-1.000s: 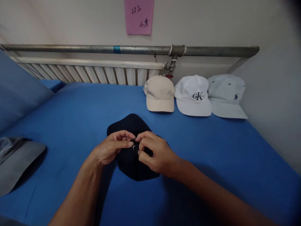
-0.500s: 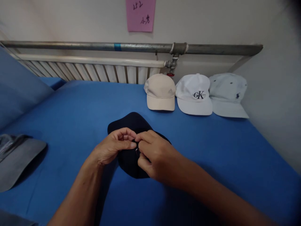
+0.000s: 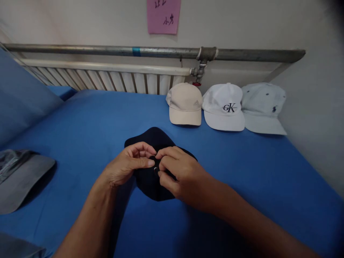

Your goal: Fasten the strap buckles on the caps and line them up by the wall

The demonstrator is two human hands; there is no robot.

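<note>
A dark navy cap lies on the blue surface in front of me, its brim pointing away to the upper left. A strap with a small metal buckle shows between my hands. My left hand pinches the dark strap between thumb and fingers from the left side. From the right, my right hand grips close to the buckle, its fingertips nearly meeting those of the left. The strap's far part is hidden behind the right fingers.
Along the back stand a beige cap, a white cap and a pale cap. A grey cap lies at the left edge. Behind the blue surface run a radiator and a metal pipe.
The view has shifted slightly. Both hands remain at the navy cap's strap, and the right thumb has moved a little nearer the buckle.
</note>
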